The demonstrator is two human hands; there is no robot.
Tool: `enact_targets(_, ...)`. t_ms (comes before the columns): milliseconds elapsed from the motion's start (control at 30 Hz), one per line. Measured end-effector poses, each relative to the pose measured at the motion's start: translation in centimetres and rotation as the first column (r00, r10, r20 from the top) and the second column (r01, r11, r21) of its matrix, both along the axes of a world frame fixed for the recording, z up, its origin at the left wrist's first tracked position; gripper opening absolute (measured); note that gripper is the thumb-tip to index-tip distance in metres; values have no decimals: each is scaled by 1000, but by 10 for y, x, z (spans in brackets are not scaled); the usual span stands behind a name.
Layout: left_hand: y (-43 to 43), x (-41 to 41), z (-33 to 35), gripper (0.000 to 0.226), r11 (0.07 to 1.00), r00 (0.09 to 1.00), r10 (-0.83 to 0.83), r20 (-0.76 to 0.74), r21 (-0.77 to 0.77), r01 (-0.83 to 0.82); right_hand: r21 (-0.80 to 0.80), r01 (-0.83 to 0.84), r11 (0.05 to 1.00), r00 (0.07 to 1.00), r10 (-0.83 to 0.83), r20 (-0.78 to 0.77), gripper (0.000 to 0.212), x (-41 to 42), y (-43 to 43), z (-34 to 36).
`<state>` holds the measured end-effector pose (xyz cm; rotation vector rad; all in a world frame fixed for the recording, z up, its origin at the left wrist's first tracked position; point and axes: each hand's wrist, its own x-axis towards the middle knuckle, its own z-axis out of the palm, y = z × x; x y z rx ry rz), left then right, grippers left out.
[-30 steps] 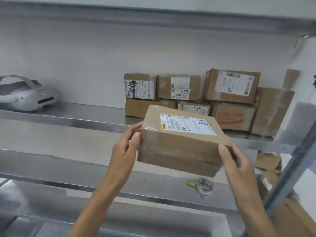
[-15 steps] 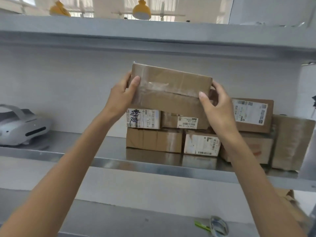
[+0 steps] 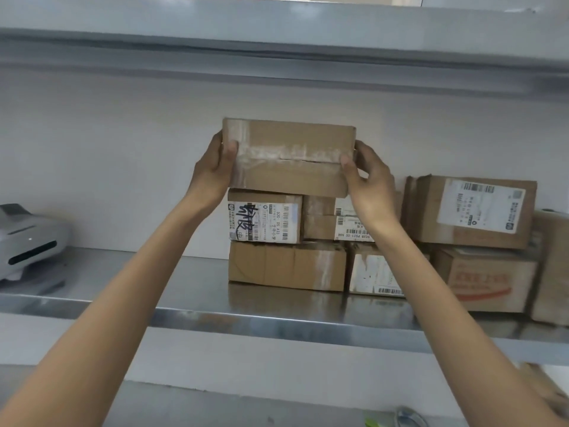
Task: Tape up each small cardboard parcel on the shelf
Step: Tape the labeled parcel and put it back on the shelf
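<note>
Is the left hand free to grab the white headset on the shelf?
Probably not yet: the left hand grips the taped parcel, though nothing blocks the way to the headset.

One head-worn wide-angle view is given; the shelving is faced square-on from in front; the lens is set level between the middle shelf and the upper shelf, whose underside is seen; the parcel is centred, close, within reach; the stacked boxes are framed just below it.
</note>
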<state>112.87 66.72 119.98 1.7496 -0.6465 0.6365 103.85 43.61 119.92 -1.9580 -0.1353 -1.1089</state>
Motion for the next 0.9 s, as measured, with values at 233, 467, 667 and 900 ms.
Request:
enact_targets(233, 2, -4, -10, 73, 988, 988, -152, -39, 23, 153, 2, -147, 989, 988, 147, -54, 52, -2, 1, -13)
enact_targets(467, 10, -1, 1, 38, 981, 983, -175, -59, -99, 169, 118, -302, 946, 953, 304, 6, 46, -8, -6, -6)
enact_targets(667, 16, 3, 25, 29, 988, 989, -145, -37, -54, 143, 227, -385, 894, 921, 359, 149, 39, 2, -15, 15)
enact_targets(900, 11, 13, 45, 54, 992, 980, -112, -163, -69, 101, 266, -373, 889, 926, 336, 172, 43, 9, -7, 22)
